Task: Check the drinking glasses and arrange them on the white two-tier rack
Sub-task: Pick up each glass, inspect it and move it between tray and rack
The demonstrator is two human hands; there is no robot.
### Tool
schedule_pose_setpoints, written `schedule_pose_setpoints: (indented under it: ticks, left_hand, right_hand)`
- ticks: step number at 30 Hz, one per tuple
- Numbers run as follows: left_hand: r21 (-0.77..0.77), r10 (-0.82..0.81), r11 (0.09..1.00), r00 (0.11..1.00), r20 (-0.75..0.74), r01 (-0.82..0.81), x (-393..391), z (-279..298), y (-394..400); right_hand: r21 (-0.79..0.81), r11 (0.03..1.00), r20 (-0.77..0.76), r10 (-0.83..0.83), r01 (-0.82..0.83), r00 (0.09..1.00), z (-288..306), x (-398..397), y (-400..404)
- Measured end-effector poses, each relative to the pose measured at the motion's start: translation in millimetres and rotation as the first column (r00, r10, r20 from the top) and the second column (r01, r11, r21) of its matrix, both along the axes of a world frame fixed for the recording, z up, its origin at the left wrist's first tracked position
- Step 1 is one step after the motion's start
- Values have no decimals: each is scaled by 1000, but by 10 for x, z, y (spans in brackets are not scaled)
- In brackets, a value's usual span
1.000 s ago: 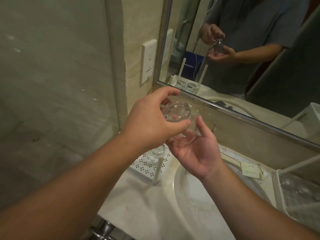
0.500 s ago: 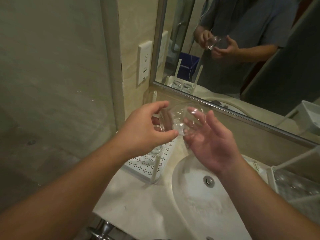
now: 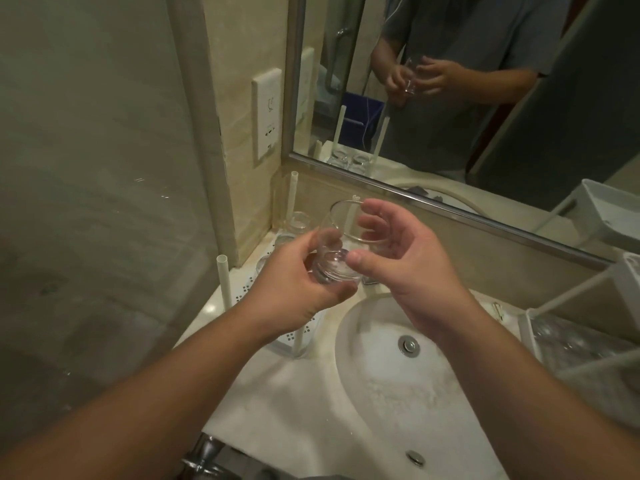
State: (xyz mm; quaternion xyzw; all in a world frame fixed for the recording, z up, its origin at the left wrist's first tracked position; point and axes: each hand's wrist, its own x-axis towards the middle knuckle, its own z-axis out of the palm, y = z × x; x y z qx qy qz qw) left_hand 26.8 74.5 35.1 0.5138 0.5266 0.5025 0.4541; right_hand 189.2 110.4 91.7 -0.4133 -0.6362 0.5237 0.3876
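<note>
Two hands meet at the centre of the frame around one clear glass (image 3: 341, 242), held tilted above the sink's (image 3: 388, 386) left rim, its thick base toward the camera and its mouth toward the mirror (image 3: 485, 98). The left hand (image 3: 294, 289) grips the base, fingers curled under it and thumb on the near side. The right hand (image 3: 398, 258) cups the glass's right side with curled fingers and its thumb tip at the base; how firmly it grips is hard to tell through the glass. Behind the hands, at centre left, the white rack (image 3: 242, 292) stands on the counter, mostly hidden by the left wrist: only its dotted tray and a few upright posts show. At least two more glasses (image 3: 299, 221) stand on it near the wall corner, faint and hard to count. At the right edge a white basket (image 3: 533, 327), cut off by the frame, holds blurred glassware.
</note>
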Motion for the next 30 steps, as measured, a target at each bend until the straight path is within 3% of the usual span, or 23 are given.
schedule_pose_setpoints:
  ticks: [4, 7, 12, 25, 30]
  left_hand:
    - [34, -21, 999, 998, -56, 23, 163, -54, -3]
    - [77, -36, 996, 989, -145, 48, 331, -41, -10]
    - [-2, -173, 984, 954, -243, 178, 661, -92, 43]
    - [-142, -554, 822, 716, -424, 552, 1902, -252, 291]
    - [-94, -553, 791, 640, -533, 605, 2421, -290, 351]
  right_hand:
    - [6, 1000, 59, 11, -12, 998, -67, 146, -35]
    - [-22, 999, -5, -33, 33, 999, -125, 296, -74]
    - [-45, 988, -46, -150, 148, 988, -292, 625, -153]
    - [-95, 904, 52, -413, 416, 909, -649, 1973, -396]
    - [-78, 874, 98, -472, 479, 876, -719, 2524, -462]
